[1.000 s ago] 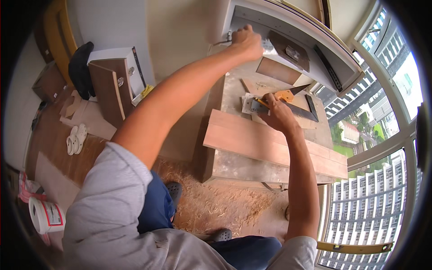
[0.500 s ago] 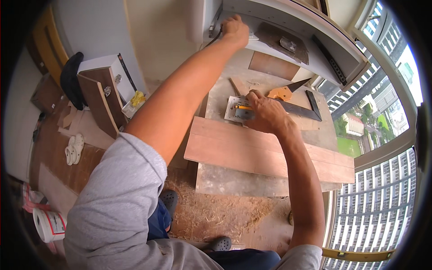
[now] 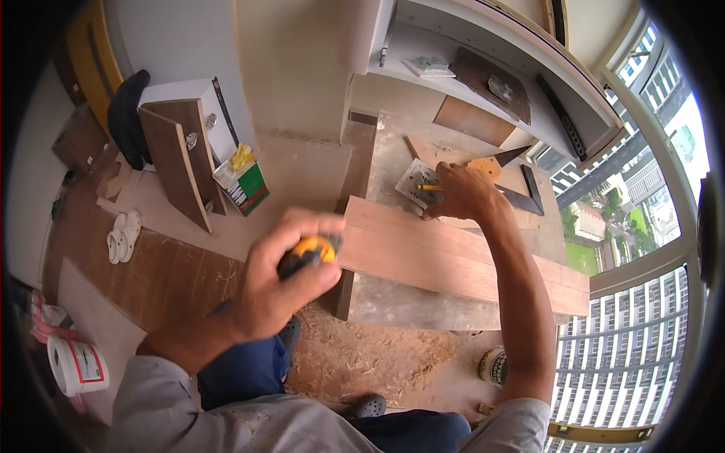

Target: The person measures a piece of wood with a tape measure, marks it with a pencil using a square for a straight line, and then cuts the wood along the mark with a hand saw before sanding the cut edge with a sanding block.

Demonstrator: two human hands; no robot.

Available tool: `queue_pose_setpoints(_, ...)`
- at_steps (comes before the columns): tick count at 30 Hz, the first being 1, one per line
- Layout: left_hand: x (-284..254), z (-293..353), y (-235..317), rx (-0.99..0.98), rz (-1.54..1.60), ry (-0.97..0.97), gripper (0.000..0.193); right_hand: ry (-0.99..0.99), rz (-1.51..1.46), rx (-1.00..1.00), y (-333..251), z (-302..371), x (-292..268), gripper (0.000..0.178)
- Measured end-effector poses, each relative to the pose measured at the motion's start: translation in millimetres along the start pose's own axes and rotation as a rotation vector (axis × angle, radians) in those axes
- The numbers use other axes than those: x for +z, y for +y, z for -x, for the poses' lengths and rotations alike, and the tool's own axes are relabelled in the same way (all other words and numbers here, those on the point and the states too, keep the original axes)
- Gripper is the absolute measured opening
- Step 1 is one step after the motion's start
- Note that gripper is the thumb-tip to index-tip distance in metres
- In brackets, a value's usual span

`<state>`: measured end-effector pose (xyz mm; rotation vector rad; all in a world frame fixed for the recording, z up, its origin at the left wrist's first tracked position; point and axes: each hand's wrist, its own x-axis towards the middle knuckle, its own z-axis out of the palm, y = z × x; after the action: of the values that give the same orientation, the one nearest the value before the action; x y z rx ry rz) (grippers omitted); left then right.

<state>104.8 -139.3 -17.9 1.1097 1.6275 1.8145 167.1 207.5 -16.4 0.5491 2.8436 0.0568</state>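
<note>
Left hand (image 3: 283, 275) near, left of table (image 3: 423, 302), bent in, curled round yellow-black tape measure (image 3: 311, 251). Right hand (image 3: 470, 192) stretched farther over table, palm down, part-spread at pencil (image 3: 429, 187) (gripped or not, can't tell).

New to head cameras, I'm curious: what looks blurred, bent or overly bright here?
In the head view: the left hand and its yellow-and-black tool are smeared, while the right hand is sharper; the edge of the open cabinet bows; the window is brightest, nearly white in places.
</note>
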Motion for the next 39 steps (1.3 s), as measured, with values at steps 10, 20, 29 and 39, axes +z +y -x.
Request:
queue_pose_setpoints(10,-11,35,-68,-0.354,0.643,0.171,0.028,0.062,0.026,0.079,-8,-6,1,0.063)
queue_pose_setpoints(20,-27,31,-62,-0.414,0.683,0.145,0.027,0.235,0.021,0.083,-11,0,13,0.054)
queue_pose_setpoints(29,-27,36,-61,-0.478,0.711,0.092,0.025,0.231,0.075,0.17,-18,10,22,0.067)
queue_pose_setpoints(39,-23,34,-63,-0.489,0.786,0.161,0.023,0.337,-0.082,0.138,-12,11,34,0.055)
